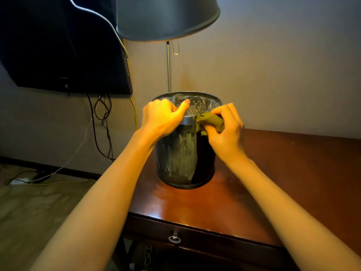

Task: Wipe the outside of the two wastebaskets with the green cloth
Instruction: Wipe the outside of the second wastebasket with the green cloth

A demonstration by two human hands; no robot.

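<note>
A single cylindrical wastebasket is shown standing upright on a dark wooden bench, near its left end, under the shade of a lamp. A clear plastic liner is seen inside its mouth.

The rim on the left side is held by the left hand: the fingers are curled over the outside of the metal band and the thumb is hooked over the edge into the opening.

The green cloth is bunched and pinched in the grip of the right hand, between thumb and curled fingers. It is pressed against the top band of the near wall, just right of centre and just below the rim.

The relation that matters is this: the basket's long axis runs straight up and down, and the cloth is held at the very top of it, so nearly the whole wall lies below the grip, towards the bench. The dark stretch of wall directly under the cloth is nearer the right hand. The streaked, paler stretch lies to its left, under the left hand; whether that is draped liner or wet metal cannot be told.

The far side of the basket is hidden. The second wastebasket named in the task is not in view, so the work is judged to be at an early stage.
</note>
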